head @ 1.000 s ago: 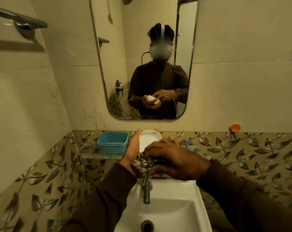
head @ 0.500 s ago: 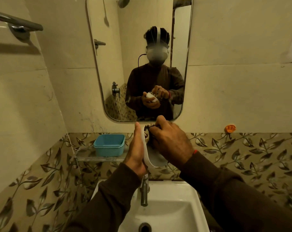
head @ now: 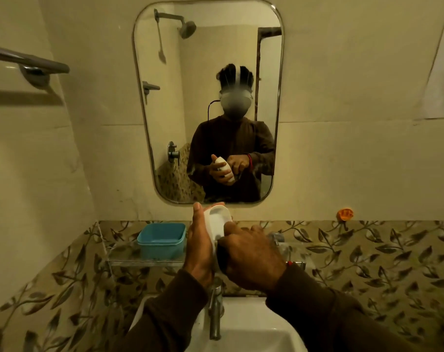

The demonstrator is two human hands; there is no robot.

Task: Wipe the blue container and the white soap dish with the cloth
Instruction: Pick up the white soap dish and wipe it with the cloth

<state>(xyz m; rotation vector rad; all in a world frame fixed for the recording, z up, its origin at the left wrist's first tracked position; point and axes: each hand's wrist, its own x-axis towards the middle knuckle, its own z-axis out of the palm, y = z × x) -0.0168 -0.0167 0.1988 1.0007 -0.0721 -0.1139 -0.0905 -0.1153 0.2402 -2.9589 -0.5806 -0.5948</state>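
Above the sink (head: 241, 336), your left hand (head: 199, 250) clamps the white soap dish (head: 217, 219) edgewise. Treat it as light, rigid, slippery; right hand (head: 251, 255) grip: state indeterminate.

Smooth white plastic soap dish (head: 217, 219), matt blue plastic container (head: 161, 240), shiny metal tap (head: 215, 311), glossy tiles (head: 368, 252)

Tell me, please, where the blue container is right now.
In the head view, the blue container sits on the glass shelf left of centre, beside the left hand and above the sink's left corner.
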